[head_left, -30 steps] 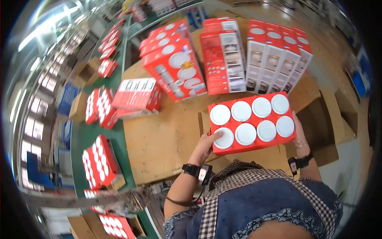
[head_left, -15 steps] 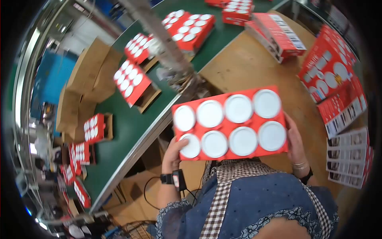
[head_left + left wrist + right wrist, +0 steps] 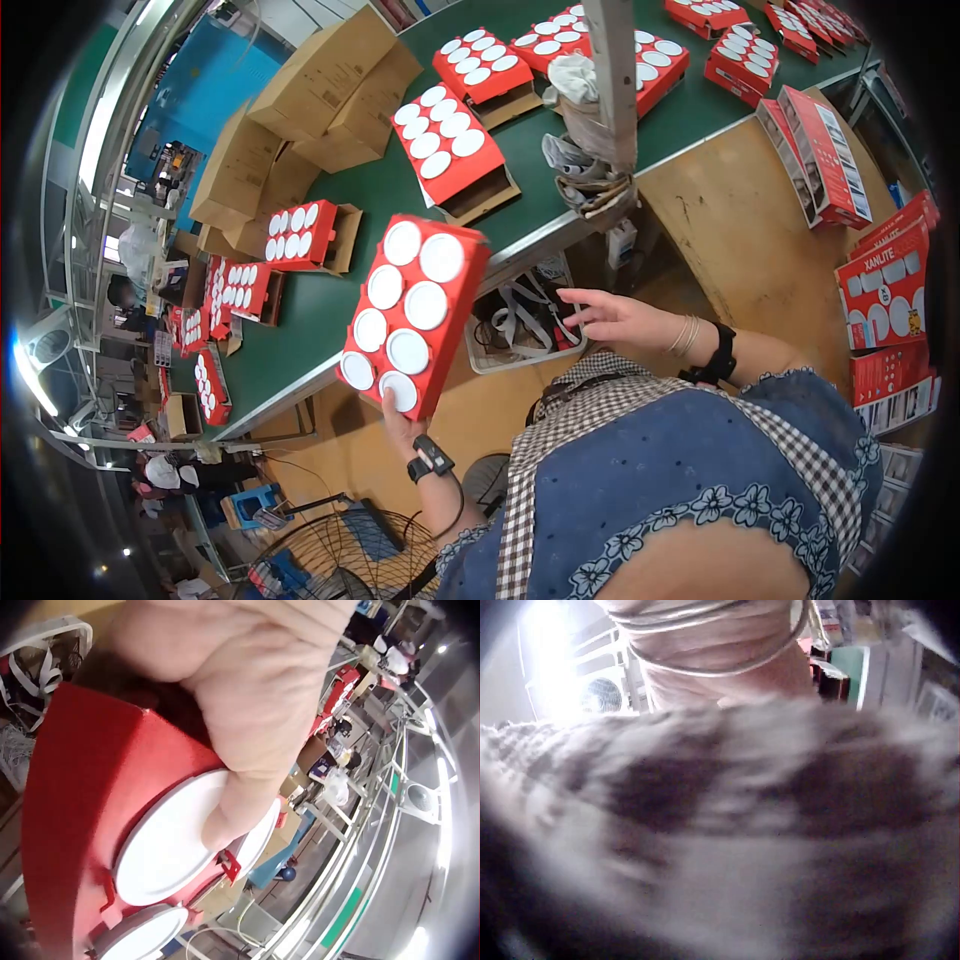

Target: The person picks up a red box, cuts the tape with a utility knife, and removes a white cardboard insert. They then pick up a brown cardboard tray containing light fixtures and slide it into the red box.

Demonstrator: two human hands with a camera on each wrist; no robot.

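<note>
My left hand (image 3: 402, 430) holds a red box (image 3: 412, 312) with several round white discs by one lower corner, tilted and raised in front of the green bench. The left wrist view has the thumb (image 3: 229, 814) pressed on a white disc (image 3: 176, 840); the other fingers are hidden by the box. My right hand (image 3: 625, 322) is off the box, its fingers extended in front of the apron and holding nothing. In the right wrist view, blurred checked cloth (image 3: 727, 817) covers most of the picture below the bangled wrist (image 3: 720, 679).
On the green bench (image 3: 330, 335) lie similar red boxes (image 3: 447, 145), some in open brown cartons. Brown cartons (image 3: 320, 85) stand behind. A post (image 3: 612, 90) rises at the bench edge. Below is a white bin (image 3: 515, 325); a wooden table (image 3: 720, 210) with red packages (image 3: 885, 290) is at right.
The view has swung left from the wooden table to the green bench. My right hand has let go of the box, and my left hand has carried it leftward and tilted it.
</note>
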